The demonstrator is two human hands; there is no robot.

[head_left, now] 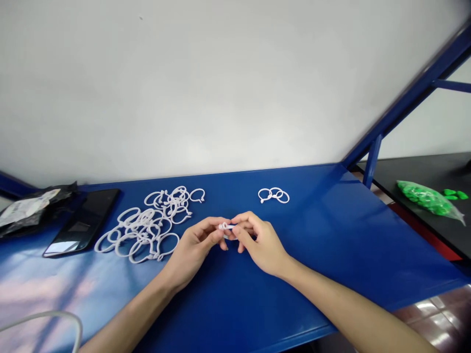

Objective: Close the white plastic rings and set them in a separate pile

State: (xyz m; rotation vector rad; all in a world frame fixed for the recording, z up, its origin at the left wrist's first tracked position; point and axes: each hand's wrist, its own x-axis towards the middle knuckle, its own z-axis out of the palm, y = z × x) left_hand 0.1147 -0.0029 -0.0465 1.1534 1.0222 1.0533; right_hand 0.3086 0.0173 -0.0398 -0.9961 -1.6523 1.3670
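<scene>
Between the fingertips of both hands is a white plastic ring (227,227) with a small eyelet, mostly hidden by the fingers. My left hand (200,242) pinches it at the eyelet end, and my right hand (259,240) grips its other side. A loose pile of similar white rings (145,228) lies on the blue table to the left of my left hand. Farther back, beyond my right hand, a few white rings (274,194) overlap in a small group.
The blue table (331,225) meets a pale wall at the back. A dark phone (84,223) and a black plastic package (33,208) lie at left. A white cable (55,314) curves at front left. Blue metal bars (408,103) slope at right, beside a bag of green pieces (429,198).
</scene>
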